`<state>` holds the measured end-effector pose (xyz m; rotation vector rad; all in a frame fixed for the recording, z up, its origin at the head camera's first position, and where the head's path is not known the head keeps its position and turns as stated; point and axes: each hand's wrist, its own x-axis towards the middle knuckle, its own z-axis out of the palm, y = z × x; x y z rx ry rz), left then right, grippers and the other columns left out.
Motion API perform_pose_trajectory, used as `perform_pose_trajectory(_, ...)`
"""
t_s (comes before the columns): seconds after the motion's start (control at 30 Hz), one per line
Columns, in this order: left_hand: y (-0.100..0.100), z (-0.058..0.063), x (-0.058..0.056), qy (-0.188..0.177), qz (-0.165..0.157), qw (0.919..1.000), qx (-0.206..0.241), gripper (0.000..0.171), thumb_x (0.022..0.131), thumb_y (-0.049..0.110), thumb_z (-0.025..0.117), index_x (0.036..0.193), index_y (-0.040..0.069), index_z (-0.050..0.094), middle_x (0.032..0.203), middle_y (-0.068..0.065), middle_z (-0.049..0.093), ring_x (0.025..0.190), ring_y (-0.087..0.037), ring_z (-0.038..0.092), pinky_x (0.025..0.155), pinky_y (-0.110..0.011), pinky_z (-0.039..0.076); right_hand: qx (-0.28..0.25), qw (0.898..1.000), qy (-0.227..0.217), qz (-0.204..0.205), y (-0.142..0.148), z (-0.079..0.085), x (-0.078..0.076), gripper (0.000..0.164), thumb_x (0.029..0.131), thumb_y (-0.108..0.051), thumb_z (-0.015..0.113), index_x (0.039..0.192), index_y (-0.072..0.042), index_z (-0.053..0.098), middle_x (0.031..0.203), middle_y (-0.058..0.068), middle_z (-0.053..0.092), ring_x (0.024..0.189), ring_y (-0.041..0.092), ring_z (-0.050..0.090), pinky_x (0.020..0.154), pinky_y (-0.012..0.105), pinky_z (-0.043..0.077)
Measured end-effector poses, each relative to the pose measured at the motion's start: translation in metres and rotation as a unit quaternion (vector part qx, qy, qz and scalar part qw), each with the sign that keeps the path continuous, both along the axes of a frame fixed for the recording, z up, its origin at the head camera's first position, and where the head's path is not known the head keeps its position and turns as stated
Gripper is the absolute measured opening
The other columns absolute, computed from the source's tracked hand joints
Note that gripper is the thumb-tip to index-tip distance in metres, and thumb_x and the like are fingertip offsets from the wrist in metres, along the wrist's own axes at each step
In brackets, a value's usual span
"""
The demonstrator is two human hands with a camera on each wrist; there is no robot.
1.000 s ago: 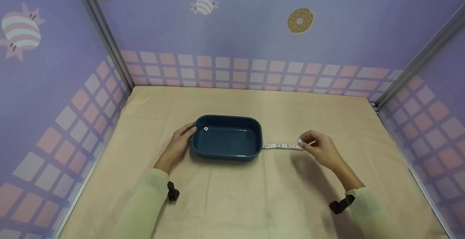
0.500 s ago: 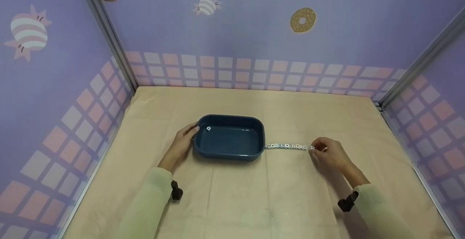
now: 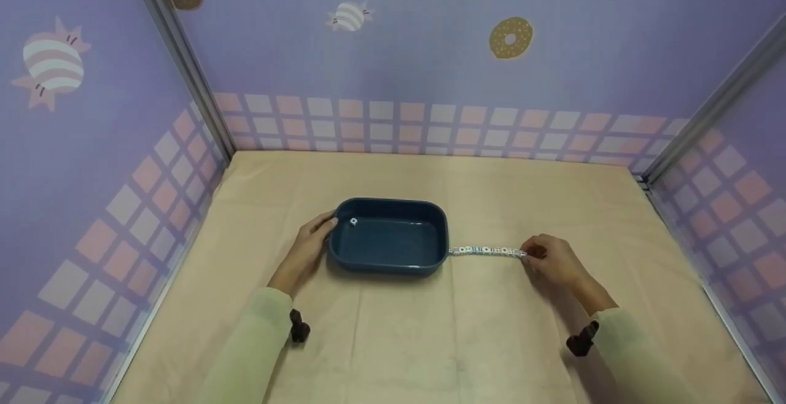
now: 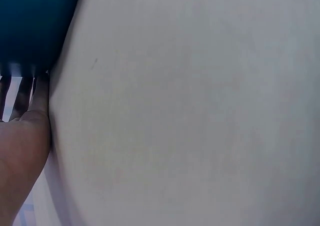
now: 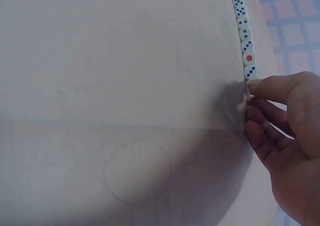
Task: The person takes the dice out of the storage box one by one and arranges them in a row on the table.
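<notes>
A dark blue rectangular dish (image 3: 393, 241) sits on the cloth with one white die (image 3: 354, 222) in its far left corner. My left hand (image 3: 308, 250) holds the dish by its left end, thumb at the rim. From the dish's right side runs a straight row of white dice (image 3: 485, 250), their blue and red pips showing in the right wrist view. At the row's right end, my right hand (image 3: 556, 261) pinches a die (image 5: 249, 91) between thumb and fingers, lined up with the others. The fingers mostly hide this die.
A beige cloth (image 3: 405, 342) with faint creases covers the table. Purple printed panels (image 3: 430, 42) wall the back and both sides, with metal posts (image 3: 184, 54) at the corners. A dark wrist camera (image 3: 299, 326) is worn on each wrist.
My right hand has come down with the die and moved it left against the end of the row, closing the gap seen half a second ago. The left hand keeps its hold on the dish.
</notes>
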<state>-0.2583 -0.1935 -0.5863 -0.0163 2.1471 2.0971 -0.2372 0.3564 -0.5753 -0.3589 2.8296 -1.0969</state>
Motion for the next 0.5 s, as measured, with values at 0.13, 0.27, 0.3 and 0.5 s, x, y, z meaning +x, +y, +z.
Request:
perform_pose_trajectory(0.13,-0.001,0.000,0.000,-0.005,0.002,0.9999,0.011,0.049,0.112,0.034,0.056,0.154,0.011,0.054,0.160,-0.009,0.050,0.152,-0.026,0.041,0.127,-0.040,0.030,0.000,1.000,0.013,0.001,-0.002,-0.003,-0.001,0.016,0.096,0.004,0.073,0.110,-0.003,0.074,0.102,0.010,0.068,0.090,0.024,0.063,0.069,0.025,0.055)
perform_pose_trajectory(0.27,-0.001,0.001,0.001,-0.014,0.009,0.9999,0.003,0.049,0.111,0.037,0.057,0.154,0.013,0.055,0.159,-0.006,0.051,0.153,-0.025,0.040,0.128,-0.040,0.028,0.000,1.000,0.017,-0.009,-0.003,-0.009,-0.001,0.016,0.096,0.002,0.075,0.111,-0.004,0.074,0.102,0.008,0.066,0.089,0.022,0.061,0.068,0.024,0.054)
perform_pose_trajectory(0.3,-0.001,0.001,0.001,-0.015,0.011,0.9998,0.000,0.049,0.111,0.038,0.058,0.154,0.013,0.055,0.159,-0.005,0.051,0.153,-0.024,0.039,0.128,-0.040,0.028,-0.001,1.000,0.015,-0.014,-0.003,-0.011,-0.001,0.016,0.096,0.001,0.075,0.112,-0.005,0.074,0.102,0.008,0.065,0.089,0.022,0.061,0.068,0.024,0.054)
perform_pose_trajectory(0.5,-0.001,0.000,0.001,-0.006,0.005,0.9999,-0.012,0.050,0.111,0.038,0.057,0.154,0.013,0.055,0.160,-0.006,0.051,0.153,-0.025,0.039,0.128,-0.042,0.028,-0.007,1.000,0.003,-0.025,-0.002,-0.016,0.000,0.021,0.098,-0.004,0.075,0.119,-0.006,0.074,0.103,0.008,0.064,0.091,0.022,0.059,0.075,0.027,0.051)
